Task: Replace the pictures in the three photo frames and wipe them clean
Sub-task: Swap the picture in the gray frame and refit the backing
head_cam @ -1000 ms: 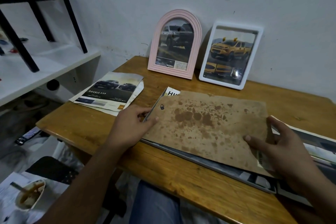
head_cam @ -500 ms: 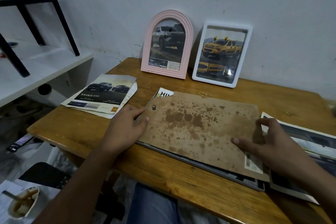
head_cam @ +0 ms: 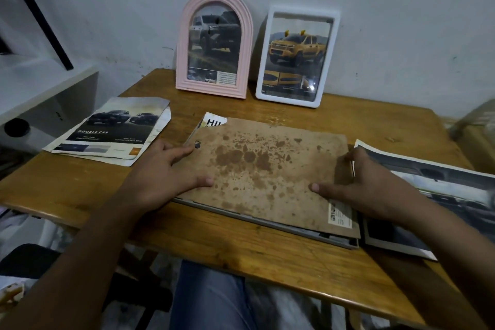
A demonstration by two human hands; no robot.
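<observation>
Already two frames are standing filled; both hands [head_cam: 166,174] [head_cam: 367,185] are pressing flat, fingers spread, fitting the third frame's brown backing [head_cam: 262,171].

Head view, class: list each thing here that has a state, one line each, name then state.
Pink arched frame: upright, picture in.
White frame: upright, picture in.
Grey frame: face down.
Stained backing board: lying on it.
Left hand: flat on board.
Right hand: fingers at board's edge.

A modest room in a home: a worn wooden bench [head_cam: 241,246] pushed against a scuffed white plaster wall [head_cam: 388,8], a white shelf [head_cam: 40,80] at nine o'clock, framed car pictures at twelve o'clock.
</observation>
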